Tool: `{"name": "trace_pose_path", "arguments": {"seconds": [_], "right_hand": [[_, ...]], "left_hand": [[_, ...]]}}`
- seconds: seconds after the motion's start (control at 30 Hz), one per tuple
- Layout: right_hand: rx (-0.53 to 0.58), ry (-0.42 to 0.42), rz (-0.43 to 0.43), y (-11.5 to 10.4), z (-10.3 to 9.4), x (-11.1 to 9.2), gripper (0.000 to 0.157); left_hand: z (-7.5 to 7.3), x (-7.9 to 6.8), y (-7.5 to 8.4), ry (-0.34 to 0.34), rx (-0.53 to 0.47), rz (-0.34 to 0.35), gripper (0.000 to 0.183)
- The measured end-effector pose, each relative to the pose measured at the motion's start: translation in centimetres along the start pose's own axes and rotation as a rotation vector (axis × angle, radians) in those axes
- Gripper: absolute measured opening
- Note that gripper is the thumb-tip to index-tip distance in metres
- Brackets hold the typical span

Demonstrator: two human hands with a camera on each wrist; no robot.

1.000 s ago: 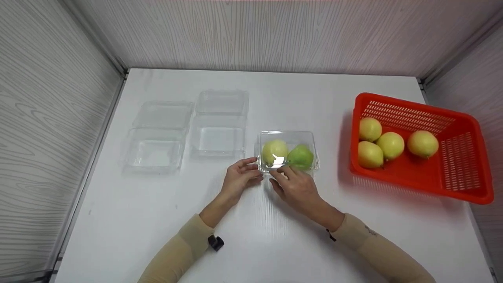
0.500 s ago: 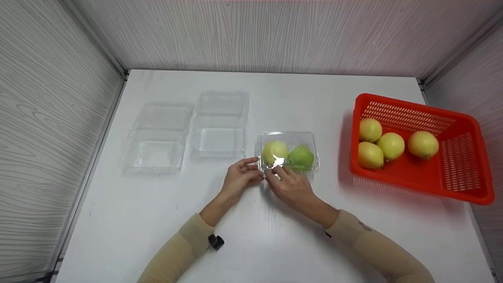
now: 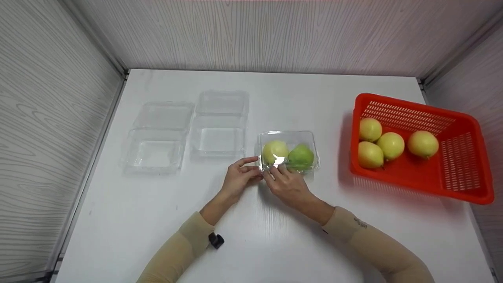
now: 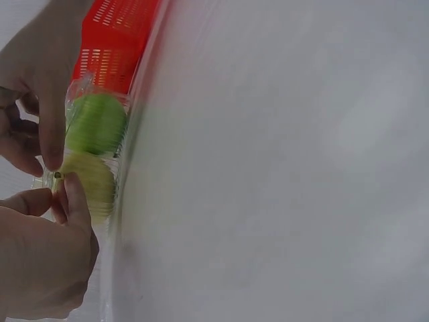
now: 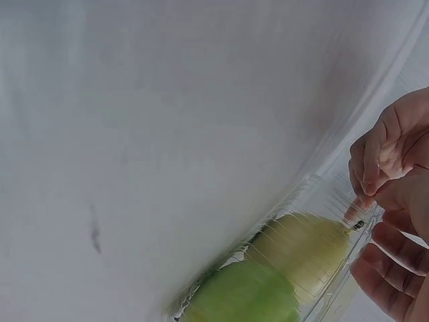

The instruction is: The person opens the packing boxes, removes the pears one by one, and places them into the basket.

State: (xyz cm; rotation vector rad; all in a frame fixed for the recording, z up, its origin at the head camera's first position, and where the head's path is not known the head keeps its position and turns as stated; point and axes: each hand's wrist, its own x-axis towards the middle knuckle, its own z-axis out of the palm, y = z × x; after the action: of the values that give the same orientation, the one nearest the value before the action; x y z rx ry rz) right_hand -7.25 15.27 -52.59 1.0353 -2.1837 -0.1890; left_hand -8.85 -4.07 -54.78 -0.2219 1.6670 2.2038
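Note:
A clear plastic clamshell box [image 3: 287, 135], lid down, holds a pale yellow pear [image 3: 275, 151] and a green pear-like fruit [image 3: 301, 157] side by side. At its front left corner my left hand [image 3: 237, 179] pinches the rim between thumb and fingers. My right hand [image 3: 289, 186] has its thumb and fingers at the front rim, close beside the left fingertips. The right wrist view shows the yellow pear's dark stem [image 5: 358, 225] by the rim near both hands [image 5: 402, 258]. In the left wrist view, the left hand [image 4: 50, 261] and right fingertips nearly meet at that corner.
Two clear clamshell boxes stand with lids up at the left: one box [image 3: 154, 169] further left, another box [image 3: 218, 152] nearer the middle. On the right, a red plastic basket [image 3: 422, 184] holds several yellow pears [image 3: 392, 146]. Wood-grain panels [image 3: 251, 35] enclose the table's back and sides.
My right hand has slid left along the front rim toward the left hand, its fingers closing in at the corner. The left hand and the box have stayed nearly still.

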Motion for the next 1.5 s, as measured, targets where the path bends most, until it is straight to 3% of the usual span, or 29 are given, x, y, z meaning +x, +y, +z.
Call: {"name": "trace_pose_path", "arguments": {"seconds": [0.13, 0.5, 0.73, 0.93, 1.23, 1.5], "right_hand": [[-0.026, -0.011, -0.028, 0.2, -0.1, 0.3, 0.025], [-0.068, -0.073, -0.072, 0.3, -0.4, 0.6, 0.031], [-0.124, -0.052, -0.109, -0.1, -0.1, 0.6, 0.014], [-0.170, 0.036, -0.164, -0.2, 0.6, 0.8, 0.045], [-0.187, 0.066, -0.257, 0.3, 1.2, 1.0, 0.046], [-0.156, 0.104, -0.260, 0.6, 1.9, 0.5, 0.044]], "left_hand": [[0.0, 0.1, 0.0, -0.003, -0.008, -0.002, 0.044], [0.2, 0.2, 0.1, 0.011, -0.064, -0.019, 0.044], [0.3, 0.2, 0.0, 0.014, -0.104, -0.034, 0.044], [0.3, 0.2, 0.0, 0.014, -0.102, -0.031, 0.042], [0.3, 0.1, 0.0, 0.011, -0.097, -0.034, 0.044], [0.7, 0.2, -0.2, 0.061, -0.099, -0.025, 0.042]]}}
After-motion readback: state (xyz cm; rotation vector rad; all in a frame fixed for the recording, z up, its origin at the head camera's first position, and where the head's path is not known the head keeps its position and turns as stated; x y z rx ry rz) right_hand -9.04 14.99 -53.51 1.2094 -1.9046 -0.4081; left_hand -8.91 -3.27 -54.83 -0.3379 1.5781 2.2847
